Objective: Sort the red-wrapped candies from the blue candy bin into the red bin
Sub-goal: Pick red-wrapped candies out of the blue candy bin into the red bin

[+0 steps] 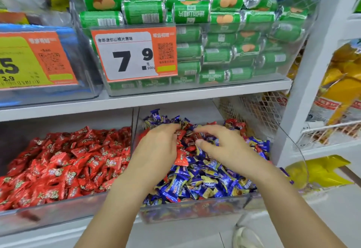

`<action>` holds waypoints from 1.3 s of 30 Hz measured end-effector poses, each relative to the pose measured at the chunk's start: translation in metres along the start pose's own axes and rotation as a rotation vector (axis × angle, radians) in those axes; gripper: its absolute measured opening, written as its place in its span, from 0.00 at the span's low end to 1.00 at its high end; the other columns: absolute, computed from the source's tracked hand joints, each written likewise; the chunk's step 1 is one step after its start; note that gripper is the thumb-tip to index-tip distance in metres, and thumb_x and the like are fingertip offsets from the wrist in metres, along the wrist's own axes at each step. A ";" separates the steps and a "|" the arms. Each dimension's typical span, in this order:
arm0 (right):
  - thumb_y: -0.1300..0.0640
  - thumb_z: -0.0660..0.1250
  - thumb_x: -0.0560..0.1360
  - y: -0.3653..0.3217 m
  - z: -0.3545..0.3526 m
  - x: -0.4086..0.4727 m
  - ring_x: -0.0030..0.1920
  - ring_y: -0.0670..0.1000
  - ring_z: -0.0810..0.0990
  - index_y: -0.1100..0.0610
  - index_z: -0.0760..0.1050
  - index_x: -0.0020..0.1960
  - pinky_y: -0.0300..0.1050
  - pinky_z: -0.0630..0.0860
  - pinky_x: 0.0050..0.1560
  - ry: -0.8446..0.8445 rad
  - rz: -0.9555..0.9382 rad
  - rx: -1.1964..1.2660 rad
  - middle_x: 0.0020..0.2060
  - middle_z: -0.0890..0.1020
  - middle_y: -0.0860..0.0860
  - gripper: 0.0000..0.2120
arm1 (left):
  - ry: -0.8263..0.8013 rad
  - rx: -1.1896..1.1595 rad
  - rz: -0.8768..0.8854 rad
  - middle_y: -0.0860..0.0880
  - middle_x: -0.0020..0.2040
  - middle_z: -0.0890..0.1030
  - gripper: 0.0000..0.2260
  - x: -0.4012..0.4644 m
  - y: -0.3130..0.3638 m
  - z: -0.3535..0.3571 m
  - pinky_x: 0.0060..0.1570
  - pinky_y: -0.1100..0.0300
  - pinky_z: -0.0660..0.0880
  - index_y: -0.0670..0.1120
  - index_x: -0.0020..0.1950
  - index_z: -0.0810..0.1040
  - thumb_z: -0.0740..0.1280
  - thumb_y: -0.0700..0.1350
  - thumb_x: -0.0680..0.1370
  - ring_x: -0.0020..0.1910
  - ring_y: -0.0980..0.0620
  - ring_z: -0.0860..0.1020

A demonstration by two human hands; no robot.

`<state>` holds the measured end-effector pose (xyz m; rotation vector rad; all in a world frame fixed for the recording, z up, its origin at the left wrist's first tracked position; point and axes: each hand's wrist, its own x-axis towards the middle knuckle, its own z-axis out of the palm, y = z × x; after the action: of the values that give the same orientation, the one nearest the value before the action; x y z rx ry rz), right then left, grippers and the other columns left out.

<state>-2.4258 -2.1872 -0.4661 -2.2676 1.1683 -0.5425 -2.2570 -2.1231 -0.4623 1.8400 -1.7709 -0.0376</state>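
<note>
both hands work in the blue candy bin [195, 210] on the lower shelf. the left hand [158, 148] curls round a clutch of red-wrapped candies [181, 158], seemingly several. the right hand [220, 144] hovers just beside it, fingers loosely bent, holding nothing. the red bin [58, 216] sits just left, heaped with red candies.

Candy bin [195, 211] right of neighbouring bin [48, 218]
</note>
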 end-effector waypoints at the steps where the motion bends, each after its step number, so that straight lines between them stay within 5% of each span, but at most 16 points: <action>1: 0.44 0.65 0.75 -0.004 0.004 0.000 0.64 0.42 0.71 0.44 0.72 0.67 0.38 0.67 0.62 -0.061 -0.027 0.013 0.64 0.75 0.42 0.20 | -0.058 0.060 0.003 0.49 0.64 0.77 0.16 0.003 0.001 0.007 0.59 0.54 0.71 0.50 0.69 0.70 0.57 0.45 0.81 0.62 0.49 0.74; 5: 0.37 0.65 0.72 -0.010 0.025 0.002 0.51 0.47 0.78 0.44 0.76 0.62 0.45 0.75 0.52 -0.180 -0.057 -0.157 0.52 0.82 0.46 0.21 | -0.273 0.395 0.021 0.49 0.65 0.75 0.20 0.014 -0.006 0.020 0.56 0.52 0.72 0.54 0.73 0.64 0.57 0.52 0.81 0.63 0.47 0.73; 8: 0.38 0.67 0.72 -0.013 0.029 0.003 0.47 0.47 0.79 0.47 0.80 0.55 0.47 0.76 0.49 -0.161 -0.078 -0.189 0.47 0.83 0.45 0.18 | -0.362 0.316 -0.005 0.51 0.65 0.74 0.19 0.020 -0.012 0.015 0.59 0.54 0.71 0.57 0.69 0.69 0.64 0.49 0.78 0.63 0.49 0.73; 11: 0.48 0.69 0.72 -0.014 0.026 0.002 0.44 0.43 0.79 0.48 0.81 0.43 0.45 0.76 0.49 -0.157 -0.086 -0.083 0.41 0.83 0.42 0.05 | -0.303 0.146 -0.067 0.52 0.59 0.77 0.13 0.016 -0.015 -0.001 0.53 0.58 0.71 0.57 0.57 0.76 0.65 0.41 0.76 0.51 0.54 0.76; 14: 0.54 0.71 0.69 -0.010 0.028 0.001 0.38 0.42 0.80 0.50 0.77 0.35 0.45 0.78 0.45 -0.179 -0.029 0.108 0.37 0.81 0.42 0.05 | -0.150 0.058 -0.114 0.52 0.47 0.75 0.10 0.012 -0.017 -0.021 0.39 0.58 0.63 0.55 0.48 0.71 0.64 0.39 0.75 0.36 0.59 0.72; 18: 0.58 0.71 0.66 -0.004 0.030 0.005 0.52 0.40 0.78 0.53 0.74 0.31 0.44 0.74 0.52 -0.056 0.027 0.291 0.47 0.80 0.41 0.08 | -0.027 0.088 -0.176 0.55 0.40 0.73 0.10 0.007 -0.023 -0.039 0.39 0.57 0.64 0.53 0.45 0.69 0.65 0.38 0.74 0.38 0.53 0.72; 23: 0.61 0.71 0.67 0.005 0.023 0.015 0.32 0.46 0.74 0.55 0.72 0.32 0.44 0.74 0.38 0.021 0.116 0.435 0.30 0.77 0.47 0.10 | 0.031 0.166 -0.204 0.54 0.34 0.78 0.08 -0.009 -0.021 -0.045 0.37 0.56 0.72 0.55 0.40 0.73 0.68 0.57 0.73 0.38 0.51 0.77; 26: 0.64 0.70 0.68 0.007 0.022 0.020 0.28 0.43 0.71 0.55 0.71 0.35 0.36 0.70 0.33 -0.101 0.127 0.410 0.27 0.75 0.44 0.10 | 0.012 0.175 -0.135 0.52 0.36 0.81 0.08 -0.014 -0.015 -0.040 0.40 0.56 0.74 0.53 0.48 0.79 0.61 0.52 0.79 0.38 0.50 0.79; 28: 0.64 0.70 0.68 0.008 0.025 0.023 0.26 0.40 0.70 0.53 0.70 0.36 0.36 0.68 0.32 -0.112 0.129 0.328 0.29 0.75 0.43 0.11 | -0.101 0.219 -0.118 0.51 0.45 0.82 0.11 -0.016 -0.013 -0.031 0.45 0.57 0.76 0.51 0.58 0.78 0.59 0.43 0.80 0.44 0.50 0.80; 32: 0.63 0.69 0.69 0.011 0.029 0.029 0.38 0.47 0.77 0.51 0.70 0.41 0.42 0.73 0.39 0.009 0.128 0.040 0.40 0.80 0.49 0.11 | -0.246 0.278 -0.125 0.49 0.60 0.75 0.24 -0.021 -0.007 -0.009 0.51 0.52 0.76 0.52 0.67 0.70 0.57 0.31 0.75 0.54 0.46 0.77; 36: 0.61 0.67 0.71 0.008 0.026 0.033 0.51 0.48 0.77 0.49 0.71 0.61 0.40 0.73 0.48 -0.087 0.141 -0.090 0.53 0.77 0.47 0.20 | -0.172 0.341 -0.089 0.50 0.62 0.70 0.15 -0.016 -0.005 0.005 0.47 0.52 0.77 0.50 0.69 0.68 0.57 0.48 0.82 0.53 0.46 0.79; 39: 0.58 0.65 0.72 -0.002 0.030 0.035 0.63 0.50 0.73 0.44 0.65 0.71 0.44 0.71 0.61 -0.232 0.093 -0.042 0.66 0.73 0.48 0.28 | -0.204 0.394 -0.084 0.51 0.66 0.67 0.22 -0.009 -0.003 0.011 0.43 0.55 0.73 0.50 0.70 0.66 0.56 0.60 0.80 0.54 0.47 0.78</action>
<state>-2.3887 -2.2073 -0.4846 -2.2284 1.1691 -0.2144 -2.2599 -2.1193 -0.4761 2.2577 -1.9451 0.1015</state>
